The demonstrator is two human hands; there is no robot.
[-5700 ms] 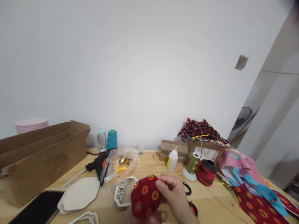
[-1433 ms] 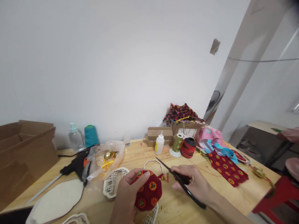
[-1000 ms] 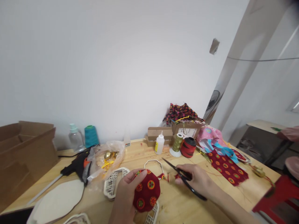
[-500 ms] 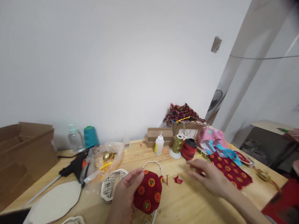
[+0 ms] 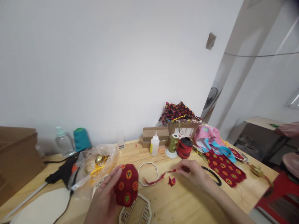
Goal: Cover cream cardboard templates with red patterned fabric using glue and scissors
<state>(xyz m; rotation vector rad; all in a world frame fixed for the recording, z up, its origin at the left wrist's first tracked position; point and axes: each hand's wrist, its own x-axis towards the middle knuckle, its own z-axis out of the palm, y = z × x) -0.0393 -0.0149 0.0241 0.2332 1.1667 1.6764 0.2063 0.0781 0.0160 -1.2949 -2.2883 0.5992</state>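
My left hand point(image 5: 106, 193) is closed on the edge of a dark red patterned fabric piece point(image 5: 126, 185) with cut corners, held above the table. My right hand point(image 5: 190, 171) pinches one end of a thin red fabric strip point(image 5: 161, 177), which trails left across a pale ring frame point(image 5: 139, 177). Below the strip lies a small red scrap point(image 5: 171, 181). A lattice wooden frame point(image 5: 147, 207) sits partly under the fabric piece. Just right of my right hand, a black curved handle point(image 5: 218, 179) shows beside red patterned cloth point(image 5: 224, 168).
Along the back stand a white glue bottle point(image 5: 154, 145), an olive thread spool point(image 5: 173, 143), a red-black spool point(image 5: 184, 147) and cardboard boxes. At left are a glue gun point(image 5: 62, 171), a plastic bag point(image 5: 107, 155) and a large carton point(image 5: 18, 165).
The view has shifted right. My right hand has closed on the red strip, which now stretches across the ring. The black handle has come into sight; my left hand still holds the fabric piece.
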